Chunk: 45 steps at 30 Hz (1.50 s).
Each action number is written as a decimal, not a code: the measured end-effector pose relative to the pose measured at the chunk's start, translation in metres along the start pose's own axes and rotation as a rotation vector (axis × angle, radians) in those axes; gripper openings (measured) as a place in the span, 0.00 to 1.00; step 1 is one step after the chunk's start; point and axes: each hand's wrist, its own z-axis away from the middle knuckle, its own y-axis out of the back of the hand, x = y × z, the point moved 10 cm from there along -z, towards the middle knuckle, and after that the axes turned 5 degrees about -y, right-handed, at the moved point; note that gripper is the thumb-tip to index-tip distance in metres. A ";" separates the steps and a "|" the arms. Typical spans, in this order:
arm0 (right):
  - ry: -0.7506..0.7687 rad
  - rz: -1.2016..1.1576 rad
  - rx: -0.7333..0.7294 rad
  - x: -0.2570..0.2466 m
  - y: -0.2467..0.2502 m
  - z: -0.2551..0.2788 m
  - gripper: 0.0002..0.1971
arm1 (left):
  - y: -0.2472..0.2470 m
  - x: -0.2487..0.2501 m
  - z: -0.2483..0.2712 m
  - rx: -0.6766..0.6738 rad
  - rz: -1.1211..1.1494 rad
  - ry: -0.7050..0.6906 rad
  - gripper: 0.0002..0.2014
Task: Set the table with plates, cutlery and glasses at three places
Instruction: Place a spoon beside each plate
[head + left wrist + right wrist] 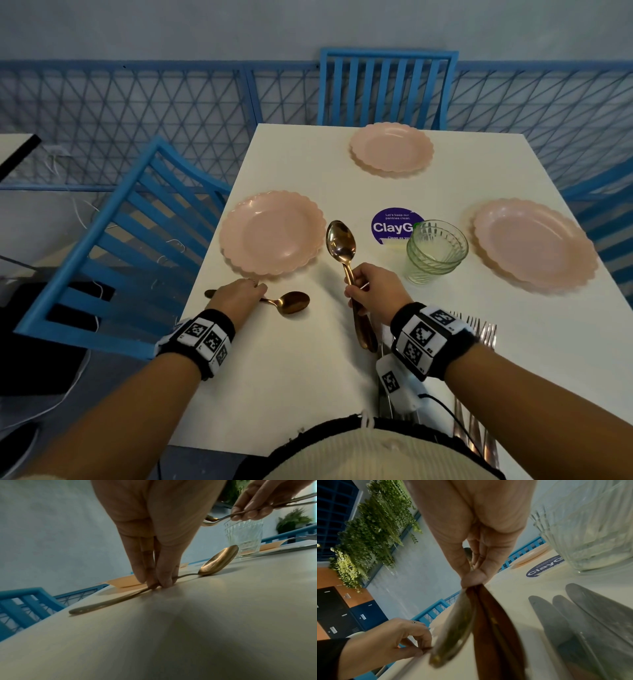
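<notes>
Three pink scalloped plates lie on the white table [308,377]: one on the left [272,234], one at the far end [391,149], one on the right [534,245]. A copper spoon [291,302] lies flat below the left plate; my left hand [239,294] pinches its handle [111,603] against the tabletop. My right hand [371,289] grips a small bundle of copper spoons [340,241] above the table's middle, one bowl pointing up, the handles [488,622] hanging below the fist. Stacked green ribbed glasses [436,250] stand just right of that hand.
Forks [479,330] and knives [565,622] lie at the near right edge, partly under my right wrist. A purple round sticker [394,224] sits mid-table. Blue slatted chairs stand at the left [113,246] and far [387,85] sides.
</notes>
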 end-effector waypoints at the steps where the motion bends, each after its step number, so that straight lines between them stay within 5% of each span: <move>1: -0.001 0.002 -0.003 0.000 -0.001 0.001 0.04 | 0.000 -0.003 0.001 0.000 -0.002 0.009 0.15; 20: -0.004 -0.029 -0.011 0.005 0.003 0.004 0.04 | 0.003 -0.007 0.004 0.004 0.028 0.040 0.15; 24: 0.018 -0.078 0.001 0.003 0.007 0.005 0.05 | 0.054 0.003 0.016 0.323 0.328 0.056 0.22; 27: 0.087 -0.146 0.050 -0.003 0.017 0.009 0.05 | 0.115 0.029 0.022 0.543 0.635 0.025 0.14; 33: 0.176 -0.225 0.148 -0.010 0.051 0.014 0.06 | 0.134 0.115 -0.020 0.219 1.273 -0.087 0.14; 37: 0.179 -0.320 0.165 0.003 0.087 0.021 0.06 | 0.148 0.142 -0.031 0.273 1.466 -0.074 0.08; 45: 0.222 -0.299 0.340 0.024 0.167 0.038 0.03 | 0.206 0.195 -0.049 0.483 1.369 -0.137 0.07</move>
